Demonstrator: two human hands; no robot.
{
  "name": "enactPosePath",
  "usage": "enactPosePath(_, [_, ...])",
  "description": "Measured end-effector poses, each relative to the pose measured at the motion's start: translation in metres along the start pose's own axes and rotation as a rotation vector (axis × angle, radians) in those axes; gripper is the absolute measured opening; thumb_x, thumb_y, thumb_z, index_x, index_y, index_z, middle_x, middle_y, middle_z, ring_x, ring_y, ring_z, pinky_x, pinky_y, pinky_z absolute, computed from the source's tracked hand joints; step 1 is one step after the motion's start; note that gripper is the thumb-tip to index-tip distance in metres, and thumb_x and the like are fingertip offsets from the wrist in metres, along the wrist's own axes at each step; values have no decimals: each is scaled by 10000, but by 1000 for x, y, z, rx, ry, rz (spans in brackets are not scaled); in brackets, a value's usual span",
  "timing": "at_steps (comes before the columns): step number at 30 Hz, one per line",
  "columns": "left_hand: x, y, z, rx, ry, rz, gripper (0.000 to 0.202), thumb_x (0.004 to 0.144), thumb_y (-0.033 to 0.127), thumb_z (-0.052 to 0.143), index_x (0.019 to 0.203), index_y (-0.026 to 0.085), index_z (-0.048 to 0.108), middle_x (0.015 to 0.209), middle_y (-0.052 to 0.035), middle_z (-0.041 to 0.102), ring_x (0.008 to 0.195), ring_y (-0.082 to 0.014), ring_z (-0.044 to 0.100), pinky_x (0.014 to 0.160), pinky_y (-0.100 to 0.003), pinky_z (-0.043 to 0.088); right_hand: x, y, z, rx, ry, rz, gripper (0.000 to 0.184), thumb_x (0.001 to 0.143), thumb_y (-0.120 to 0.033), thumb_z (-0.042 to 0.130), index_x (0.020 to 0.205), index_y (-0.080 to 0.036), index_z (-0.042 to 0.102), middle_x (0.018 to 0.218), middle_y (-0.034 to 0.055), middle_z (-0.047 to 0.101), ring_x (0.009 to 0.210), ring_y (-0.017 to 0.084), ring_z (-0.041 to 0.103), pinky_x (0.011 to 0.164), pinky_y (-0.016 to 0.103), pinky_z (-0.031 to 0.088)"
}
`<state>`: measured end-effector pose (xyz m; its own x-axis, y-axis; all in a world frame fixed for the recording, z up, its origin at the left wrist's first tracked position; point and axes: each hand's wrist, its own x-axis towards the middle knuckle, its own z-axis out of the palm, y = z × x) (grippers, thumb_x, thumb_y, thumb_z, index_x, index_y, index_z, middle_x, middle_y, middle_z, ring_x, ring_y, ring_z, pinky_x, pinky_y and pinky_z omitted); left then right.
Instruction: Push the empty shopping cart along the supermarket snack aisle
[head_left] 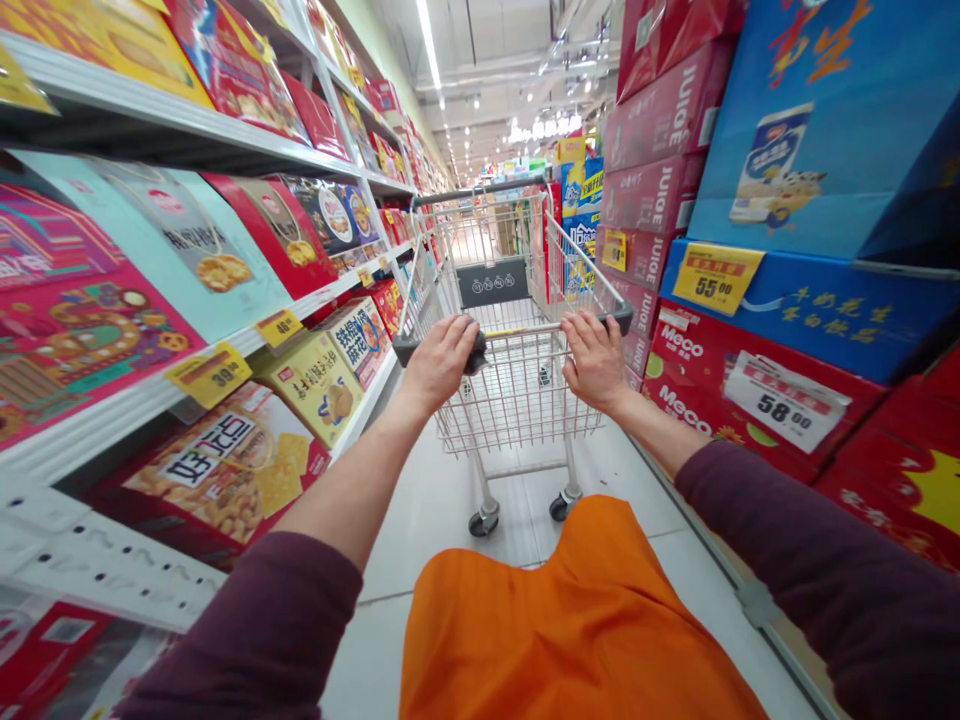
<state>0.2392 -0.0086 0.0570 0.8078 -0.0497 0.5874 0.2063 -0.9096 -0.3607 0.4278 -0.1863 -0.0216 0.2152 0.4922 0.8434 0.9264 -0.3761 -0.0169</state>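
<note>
A wire shopping cart [517, 400] stands straight in front of me, with a dark sign panel [493, 283] on its child-seat flap. My left hand [444, 358] is closed over the left part of the cart's handle, beside a black fitting [476, 352]. Over on the right part of the same handle rests my right hand [595, 357], its fingers curled over the bar and the thumb below. The basket's wire floor shows through the mesh, and I see no goods in it. Both forearms reach forward in pushed-up dark sleeves.
Shelves [165, 385] of boxed snacks with yellow price tags run along the left. Stacked drink cartons [765, 385] line the right, close to my right arm. Pale floor tiles [442, 500] lie under the cart's black wheels [484, 521]. An orange garment [555, 630] covers my lap area.
</note>
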Motion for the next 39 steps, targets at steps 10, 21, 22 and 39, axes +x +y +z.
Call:
enactPosePath(10, [11, 24, 13, -30, 35, -176, 401, 932, 109, 349, 1279, 97, 550, 1330, -162, 594, 1276, -275, 502, 1110, -479, 401, -1, -8, 5, 41, 49, 29, 631, 770, -193, 468, 1397, -118, 466, 1395, 139, 527, 1359, 302, 361, 1153, 557, 159])
enactPosePath(21, [13, 32, 12, -16, 37, -35, 418, 926, 98, 344, 1304, 76, 523, 1380, -165, 557, 1329, -286, 466, 1119, -459, 398, -2, -1, -1, -46, -8, 38, 632, 768, -199, 471, 1392, -96, 465, 1416, 154, 505, 1370, 293, 345, 1149, 537, 177])
enactPosePath(22, [8, 25, 10, -10, 44, -47, 424, 926, 91, 337, 1308, 78, 520, 1384, -167, 554, 1336, -285, 460, 1119, -466, 399, -1, -1, -2, -52, -14, 34, 621, 771, -201, 472, 1383, -97, 475, 1416, 152, 507, 1370, 291, 349, 1150, 534, 175])
enactPosePath(39, [25, 57, 9, -248, -2, -168, 717, 827, 199, 486, 1477, 54, 220, 1556, -211, 300, 1465, -275, 234, 1183, -491, 251, 32, -49, -11, 151, -19, -111, 521, 877, -253, 402, 1380, -150, 489, 1462, 126, 473, 1376, 254, 371, 1153, 502, 220])
